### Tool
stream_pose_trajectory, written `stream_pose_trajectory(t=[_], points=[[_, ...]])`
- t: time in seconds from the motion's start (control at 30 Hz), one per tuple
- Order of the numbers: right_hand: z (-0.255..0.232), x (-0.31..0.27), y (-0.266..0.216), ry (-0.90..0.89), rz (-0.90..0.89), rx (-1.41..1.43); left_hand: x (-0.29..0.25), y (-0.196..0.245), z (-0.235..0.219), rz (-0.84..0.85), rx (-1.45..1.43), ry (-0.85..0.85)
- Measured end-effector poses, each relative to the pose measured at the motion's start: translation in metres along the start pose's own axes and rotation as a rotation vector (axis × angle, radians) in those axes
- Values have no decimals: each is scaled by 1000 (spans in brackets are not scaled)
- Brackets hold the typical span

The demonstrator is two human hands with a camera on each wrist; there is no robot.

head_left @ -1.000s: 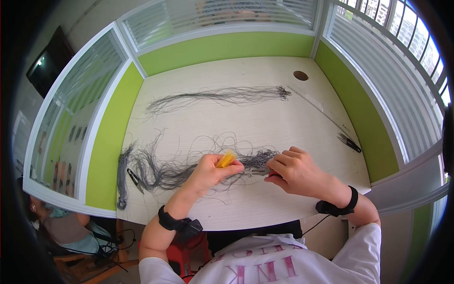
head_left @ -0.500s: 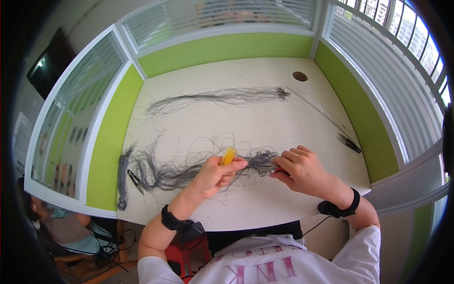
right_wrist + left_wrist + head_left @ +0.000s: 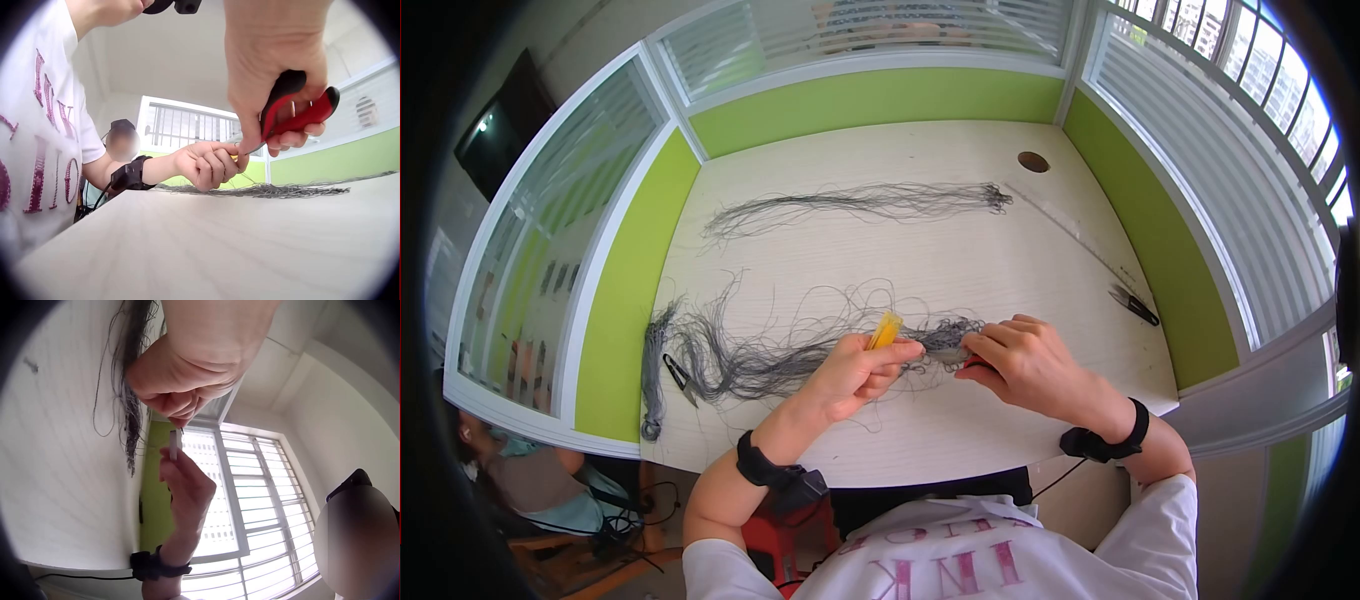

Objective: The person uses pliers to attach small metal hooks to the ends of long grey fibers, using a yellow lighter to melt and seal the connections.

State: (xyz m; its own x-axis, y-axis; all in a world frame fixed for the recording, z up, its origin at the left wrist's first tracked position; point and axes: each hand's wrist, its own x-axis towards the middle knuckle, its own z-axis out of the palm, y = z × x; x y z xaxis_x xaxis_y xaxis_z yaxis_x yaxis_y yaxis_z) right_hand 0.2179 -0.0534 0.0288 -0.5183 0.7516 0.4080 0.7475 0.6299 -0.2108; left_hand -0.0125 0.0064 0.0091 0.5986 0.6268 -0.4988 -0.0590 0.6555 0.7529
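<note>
My left hand (image 3: 855, 378) holds a slim yellow piece with a clear end (image 3: 886, 330), which sticks up between thumb and curled fingers. Its thumb and fingertip pinch together just in front of the pliers' tip; what lies in that pinch is too small to tell. In my right hand (image 3: 1040, 365) are pliers with red and black handles (image 3: 306, 115), their metal nose (image 3: 175, 444) pointing at the left fingertips. Beneath both hands stretches a long tangled bundle of dark grey strands (image 3: 765, 370), knotted and looped at its right end.
A second strand bundle (image 3: 850, 204) lies at the back beside a clear ruler (image 3: 1070, 235). Black snips (image 3: 1135, 305) are at the right, another black pair (image 3: 679, 380) at the left near a folded grey hank (image 3: 653, 390). Green partition panels (image 3: 880, 106) enclose the table.
My left hand has shifted slightly right, and the yellow piece stands more upright. The right hand with the pliers moved right, then back left toward the left fingertips.
</note>
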Motion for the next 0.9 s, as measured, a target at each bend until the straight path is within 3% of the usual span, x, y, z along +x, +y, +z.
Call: stream_pose_trajectory(t=[0.13, 0.2, 0.3, 0.73, 0.8, 0.83, 0.9], points=[[-10, 3, -1, 37, 76, 85, 0, -2, -4, 38, -70, -9], [-14, 5, -4, 36, 252, 295, 0, -4, 0, 99, -70, 64], [-16, 9, -11, -21, 324, 471, -3, -4, 4, 122, -63, 83], [-13, 10, -14, -66, 265, 312, -6, -5, 3, 197, 30, 57], [-19, 7, -10, -20, 227, 214, -8, -5, 6, 425, 128, 185], [-23, 5, -9, -30, 225, 212, -9, -4, 6, 424, 118, 187], [-32, 4, -8, -82, 167, 109, -11, 3, 3, 700, 409, 134]])
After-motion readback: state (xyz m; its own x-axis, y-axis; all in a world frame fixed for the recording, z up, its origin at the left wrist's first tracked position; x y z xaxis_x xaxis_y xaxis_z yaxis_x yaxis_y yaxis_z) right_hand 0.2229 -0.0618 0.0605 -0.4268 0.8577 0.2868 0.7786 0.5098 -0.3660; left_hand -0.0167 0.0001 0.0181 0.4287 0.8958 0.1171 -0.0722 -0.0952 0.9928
